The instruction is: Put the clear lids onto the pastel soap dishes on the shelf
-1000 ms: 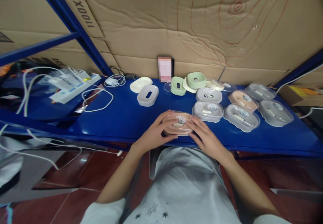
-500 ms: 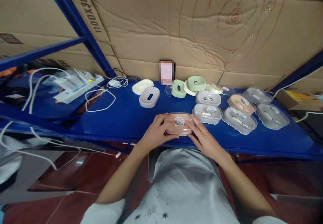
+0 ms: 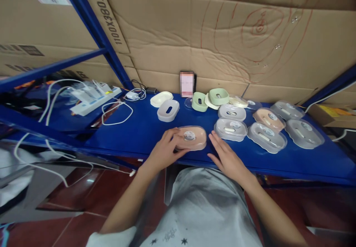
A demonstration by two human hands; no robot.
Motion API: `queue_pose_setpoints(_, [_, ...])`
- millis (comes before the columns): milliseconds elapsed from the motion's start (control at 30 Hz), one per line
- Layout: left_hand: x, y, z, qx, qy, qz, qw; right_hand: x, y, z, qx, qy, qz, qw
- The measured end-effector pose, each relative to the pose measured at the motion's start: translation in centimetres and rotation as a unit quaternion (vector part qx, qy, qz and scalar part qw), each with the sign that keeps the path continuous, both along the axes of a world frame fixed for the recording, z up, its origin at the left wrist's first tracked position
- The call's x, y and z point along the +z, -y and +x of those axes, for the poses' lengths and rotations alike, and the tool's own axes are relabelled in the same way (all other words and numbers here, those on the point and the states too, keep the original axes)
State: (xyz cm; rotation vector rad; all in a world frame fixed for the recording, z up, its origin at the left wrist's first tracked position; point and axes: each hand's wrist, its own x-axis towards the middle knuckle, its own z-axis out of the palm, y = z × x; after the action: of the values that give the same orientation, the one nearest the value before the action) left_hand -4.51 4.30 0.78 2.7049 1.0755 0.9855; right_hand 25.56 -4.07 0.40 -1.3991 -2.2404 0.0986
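Pink soap box (image 3: pixel 191 138) on blue shelf (image 3: pixel 144 130), green one (image 3: pixel 218 96) behind

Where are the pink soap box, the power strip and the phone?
pink soap box (image 3: pixel 191 138), head view, on its clear lid.
power strip (image 3: pixel 96 99), head view, its white body.
phone (image 3: pixel 186 84), head view, its screen.

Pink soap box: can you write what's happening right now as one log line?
left hand: on pink soap box | right hand: open, beside box, not touching | box: lidded, on blue shelf | clear-lidded boxes: to its right

Left hand (image 3: pixel 164 152) curling its fingers against the near left side of the pink soap box (image 3: pixel 191 138), right hand (image 3: pixel 226 158) lying flat and spread, just right of that box, forearms angling inward.
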Motion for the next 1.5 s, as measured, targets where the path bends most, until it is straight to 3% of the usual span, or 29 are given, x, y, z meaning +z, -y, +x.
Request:
queue_pose_setpoints(233, [0.0,-1.5,-9.3,0.181,0.016,0.019,0.983,-0.1,0.0,0.1,0.010,-0.008,-0.020,1.000])
queue_pose_setpoints(367, [0.7,-2.6,-10.7,0.233,-0.007,0.030,0.972,-0.4,-0.2,0.1,0.013,-0.007,-0.014,1.000])
queue_pose_setpoints(467, [2.3,-3.2,-8.7,0.257,-0.046,0.052,0.964,-0.4,-0.2,0.2,0.014,-0.007,-0.014,1.000])
queue_pose_setpoints(633, [5.4,-6.0,-2.5,0.242,-0.145,0.019,0.959,-0.6,-0.2,0.2,0.011,-0.006,-0.010,1.000])
queue_pose_setpoints(767, [5.9,-8.3,2.1,0.221,-0.268,-0.057,0.936,-0.7,-0.3,0.1,0.013,-0.005,0.000,1.000])
queue_pose_setpoints(867, [5.2,-7.4,4.2,0.163,-0.281,-0.060,0.944,-0.5,-0.1,0.1,0.013,-0.010,0.001,1.000])
queue_pose_setpoints(1000, [4.5,-4.0,4.9,0.078,-0.265,-0.047,0.960,0.0,0.1,0.0,-0.011,-0.025,-0.002,1.000])
queue_pose_setpoints(1100, [4.9,-2.3,4.7,-0.064,-0.206,-0.066,0.974,0.2,0.0,0.0,-0.010,-0.023,0.012,1.000])
queue_pose_setpoints(1200, [5.9,-2.9,5.1,-0.181,-0.115,-0.115,0.970,0.1,-0.2,0.1,0.005,-0.004,0.019,1.000])
queue_pose_setpoints(1267, [6.6,-4.6,6.1,-0.158,-0.097,-0.109,0.977,0.0,-0.3,0.1,0.011,0.007,0.016,1.000])
queue_pose_setpoints(1400, [7.2,-9.5,8.6,0.030,-0.171,-0.066,0.983,0.1,-0.2,0.1,0.008,0.015,0.017,1.000])
queue_pose_setpoints(1500, [6.6,-12.6,9.4,0.109,-0.197,-0.092,0.970,0.2,-0.2,0.1,0.006,0.013,0.021,1.000])
